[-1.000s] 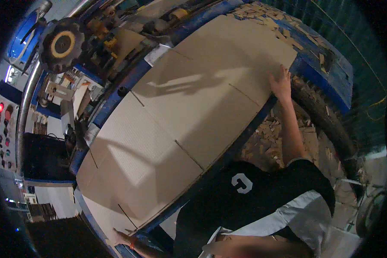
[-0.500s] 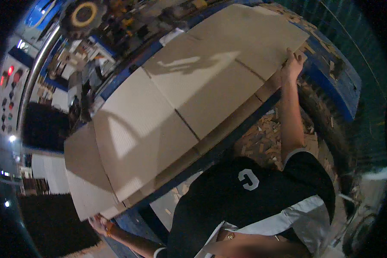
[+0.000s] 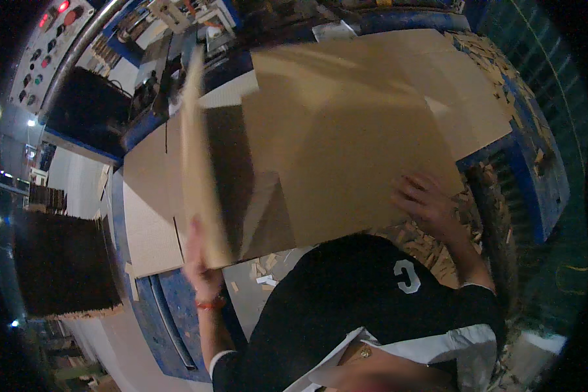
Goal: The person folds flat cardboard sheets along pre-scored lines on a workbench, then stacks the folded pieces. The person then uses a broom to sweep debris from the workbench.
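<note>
A large brown cardboard sheet lies in front of me, partly folded. Its left panel stands nearly on edge and is blurred by motion. My left hand grips the near lower end of that raised panel. On the near right part of the sheet rests my right hand, fingers spread and slightly smeared. Beneath, more flat cardboard shows at the left, with a dark slot cut into it. Lighter cardboard also sticks out at the far right.
The blue machine table carries cardboard scraps at the far right. More scraps lie below its near edge. A control panel with knobs stands at the far left, above a dark stack. Machine parts line the back.
The cardboard's left panel has swung up from lying flat. My left hand moved right and inward with it. My right hand left the far right edge and came nearer, onto the sheet.
</note>
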